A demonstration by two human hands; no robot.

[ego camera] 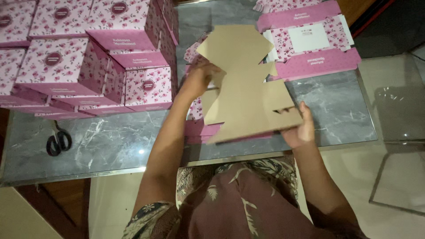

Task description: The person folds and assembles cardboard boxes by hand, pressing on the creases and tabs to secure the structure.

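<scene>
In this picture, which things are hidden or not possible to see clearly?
- Head view: the printed side of the flat box blank faces away; only its brown back shows.
- The left hand fingers are partly behind the blank.
- The pink pile under the blank is mostly covered by it.
- The stacked pink boxes are cut off by the top and left edges.
- The scissors blades lie hidden under the boxes.
- The right hand palm is turned away.

The scene is dim and warm-toned. A small glare spot sits on the glossy grey marble table (110, 141) near its front edge, with faint reflections beside it. The corners fall into shadow. The hands and cardboard look slightly soft, the far boxes sharper.
</scene>
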